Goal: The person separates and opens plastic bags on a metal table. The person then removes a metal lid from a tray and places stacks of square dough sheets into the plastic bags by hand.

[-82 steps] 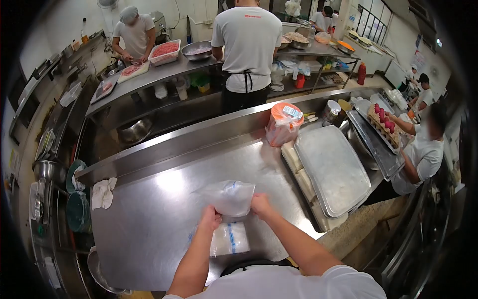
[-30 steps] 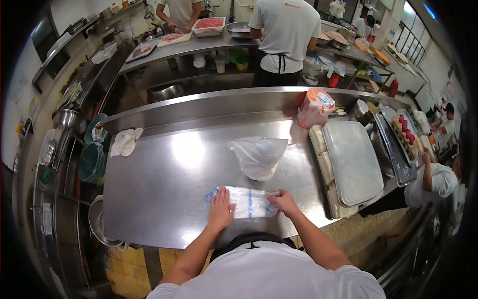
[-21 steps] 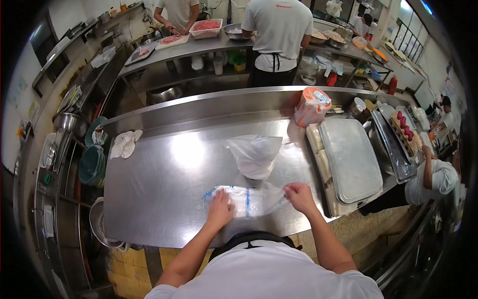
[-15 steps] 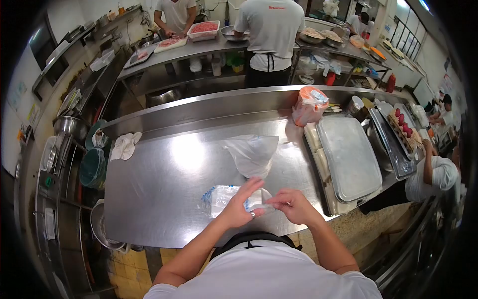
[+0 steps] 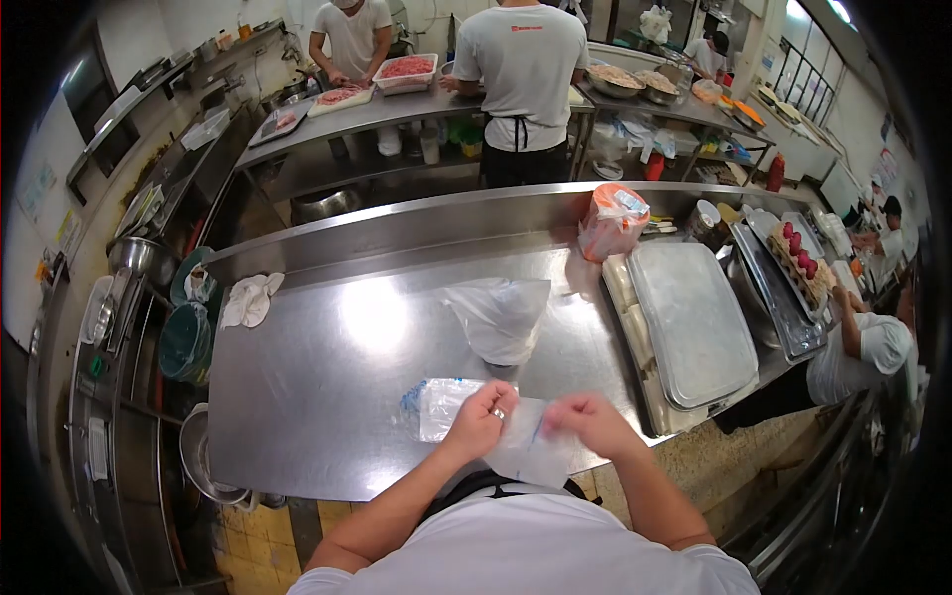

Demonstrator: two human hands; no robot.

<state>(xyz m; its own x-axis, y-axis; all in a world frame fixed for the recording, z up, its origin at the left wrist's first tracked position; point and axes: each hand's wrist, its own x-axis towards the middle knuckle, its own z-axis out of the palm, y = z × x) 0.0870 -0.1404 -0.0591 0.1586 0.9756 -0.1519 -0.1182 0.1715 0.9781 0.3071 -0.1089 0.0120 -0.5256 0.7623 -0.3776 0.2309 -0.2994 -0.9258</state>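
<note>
Near the front edge of the steel table, my left hand [image 5: 481, 421] is closed on one side of a thin clear plastic bag [image 5: 524, 458]. On the bag's other side, my right hand [image 5: 595, 424] is closed too, its fingertips slightly blurred. The bag hangs stretched between them, over the table edge and against my front. Beside my left hand lies a flat pack of clear plastic bags [image 5: 441, 409] with blue print at its left end. A whitish plastic bag [image 5: 501, 322] rests on the steel just beyond my hands; its contents I cannot make out.
The steel table [image 5: 297, 397] has a raised back ledge. A white cloth [image 5: 250, 299] lies at left; an orange-and-clear bag [image 5: 613, 223] stands at the back. Lidded trays [image 5: 694, 322] fill the right side. Co-workers [image 5: 521, 79] stand at a far counter holding a tub of meat [image 5: 407, 71].
My left hand has closed its fingers on the bag. A single bag has come off the pack toward me and is now spread between both hands.
</note>
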